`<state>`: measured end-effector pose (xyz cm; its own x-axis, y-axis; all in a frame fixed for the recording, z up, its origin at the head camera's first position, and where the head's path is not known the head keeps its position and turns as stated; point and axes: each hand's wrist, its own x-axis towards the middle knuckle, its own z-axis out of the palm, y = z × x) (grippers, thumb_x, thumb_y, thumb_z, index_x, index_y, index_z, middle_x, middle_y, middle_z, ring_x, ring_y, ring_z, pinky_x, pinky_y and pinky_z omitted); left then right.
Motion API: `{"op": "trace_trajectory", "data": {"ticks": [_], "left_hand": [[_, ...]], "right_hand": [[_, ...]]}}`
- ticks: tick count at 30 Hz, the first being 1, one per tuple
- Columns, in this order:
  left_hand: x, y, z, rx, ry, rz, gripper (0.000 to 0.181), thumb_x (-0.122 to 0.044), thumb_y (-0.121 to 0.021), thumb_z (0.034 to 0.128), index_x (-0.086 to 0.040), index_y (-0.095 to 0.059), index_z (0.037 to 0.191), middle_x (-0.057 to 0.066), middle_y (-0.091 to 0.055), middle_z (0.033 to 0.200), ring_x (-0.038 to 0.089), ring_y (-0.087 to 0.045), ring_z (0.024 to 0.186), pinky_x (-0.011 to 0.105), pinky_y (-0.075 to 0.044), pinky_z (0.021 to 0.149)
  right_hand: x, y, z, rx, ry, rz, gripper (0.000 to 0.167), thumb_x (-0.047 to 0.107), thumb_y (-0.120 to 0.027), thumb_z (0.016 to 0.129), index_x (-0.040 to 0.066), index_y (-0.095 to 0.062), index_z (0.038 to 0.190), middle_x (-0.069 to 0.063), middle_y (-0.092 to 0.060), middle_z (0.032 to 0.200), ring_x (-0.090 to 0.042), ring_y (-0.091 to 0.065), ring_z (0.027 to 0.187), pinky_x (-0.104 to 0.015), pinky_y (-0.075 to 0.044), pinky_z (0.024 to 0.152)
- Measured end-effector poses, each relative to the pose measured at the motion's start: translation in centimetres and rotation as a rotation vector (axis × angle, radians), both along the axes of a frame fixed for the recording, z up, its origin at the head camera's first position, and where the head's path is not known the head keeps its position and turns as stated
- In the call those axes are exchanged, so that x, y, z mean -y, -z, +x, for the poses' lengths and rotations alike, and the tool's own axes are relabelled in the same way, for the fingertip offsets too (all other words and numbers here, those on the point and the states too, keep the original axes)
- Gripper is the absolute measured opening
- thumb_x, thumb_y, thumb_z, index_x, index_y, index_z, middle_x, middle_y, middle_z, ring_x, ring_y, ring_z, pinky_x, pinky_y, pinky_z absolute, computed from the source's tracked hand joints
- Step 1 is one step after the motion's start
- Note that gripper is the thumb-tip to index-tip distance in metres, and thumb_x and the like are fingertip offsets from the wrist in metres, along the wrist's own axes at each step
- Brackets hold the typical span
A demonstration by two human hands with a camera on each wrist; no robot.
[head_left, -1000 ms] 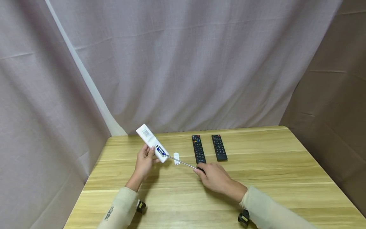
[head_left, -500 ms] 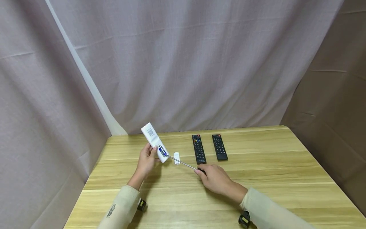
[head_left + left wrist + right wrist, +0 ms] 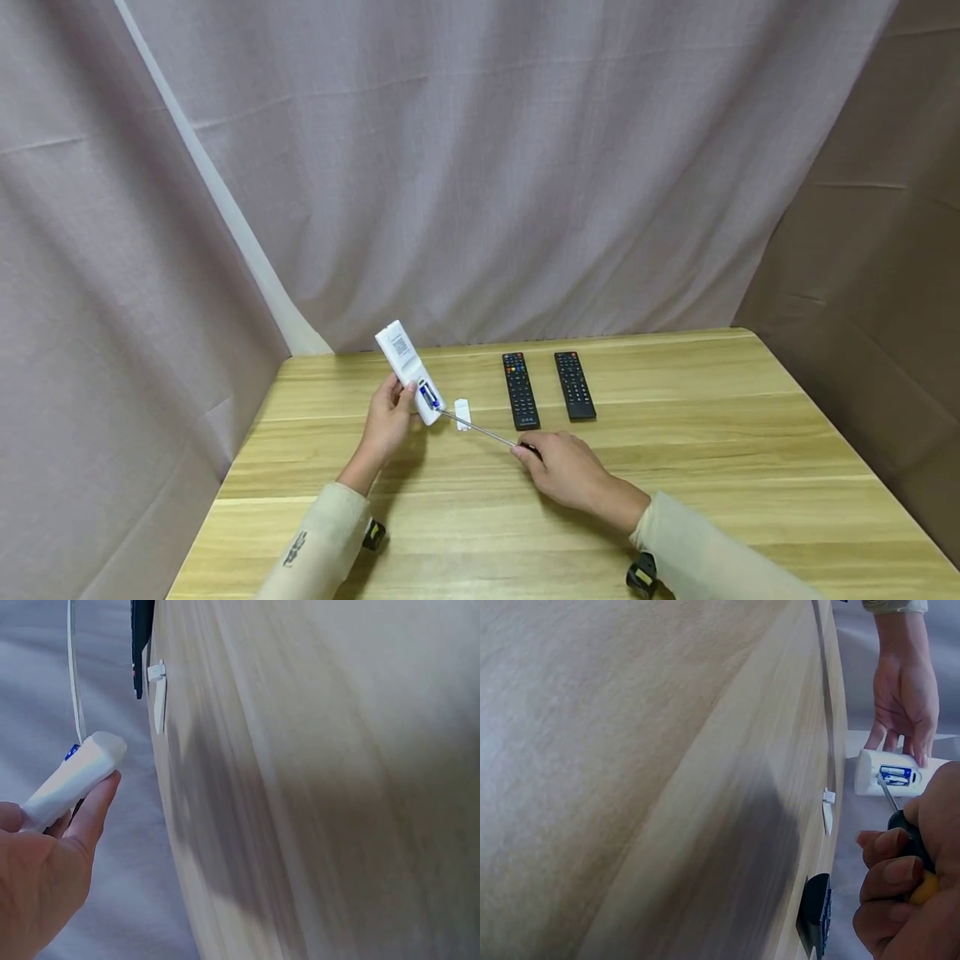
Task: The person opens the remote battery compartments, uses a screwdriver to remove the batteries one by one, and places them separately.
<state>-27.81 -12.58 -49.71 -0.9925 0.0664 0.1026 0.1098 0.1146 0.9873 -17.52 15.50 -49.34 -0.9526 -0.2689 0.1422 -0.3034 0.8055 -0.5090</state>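
The left hand (image 3: 386, 422) grips the remote (image 3: 407, 364), turned slightly steeper near the table's (image 3: 675, 433) far edge; the right hand (image 3: 568, 468) grasps the screwdriver (image 3: 913, 841), tip still at the battery bay (image 3: 895, 775), so work there seems unfinished.

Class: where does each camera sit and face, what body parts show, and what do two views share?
Head: on the head, facing forward and down at the table; left hand, right hand, sleeves show.
Left wrist: on that wrist, facing the white remote; left hand shows.
Right wrist: on that wrist, facing the screwdriver; both hands, one sleeve show.
Wrist views share: white remote, loose white cover.
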Motion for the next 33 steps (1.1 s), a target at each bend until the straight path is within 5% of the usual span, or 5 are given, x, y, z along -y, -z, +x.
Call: {"op": "trace_trajectory", "data": {"ticks": [25,33], "left_hand": [[-0.03,0.22,0.08,-0.005,0.013,-0.006,0.042,-0.01,-0.047,0.1137,0.0,-0.048,0.154,0.031,-0.065,0.143,0.043,-0.07,0.118,0.05,-0.07,0.085],[0.1,0.09,0.02,-0.006,0.015,-0.005,0.042,-0.008,-0.047,0.1135,0.001,-0.048,0.154,0.032,-0.063,0.144,0.048,-0.068,0.122,0.052,-0.07,0.087]], "right_hand": [[0.2,0.98,0.31,-0.009,0.028,0.051,0.022,0.034,-0.059,0.11,0.019,-0.073,0.103,0.013,-0.048,0.058,-0.004,-0.043,0.05,-0.023,-0.033,0.046],[-0.1,0.64,0.24,0.023,0.059,0.048,0.021,0.033,-0.06,0.11,0.019,-0.074,0.106,0.01,-0.049,0.06,-0.007,-0.046,0.054,-0.026,-0.037,0.053]]}}
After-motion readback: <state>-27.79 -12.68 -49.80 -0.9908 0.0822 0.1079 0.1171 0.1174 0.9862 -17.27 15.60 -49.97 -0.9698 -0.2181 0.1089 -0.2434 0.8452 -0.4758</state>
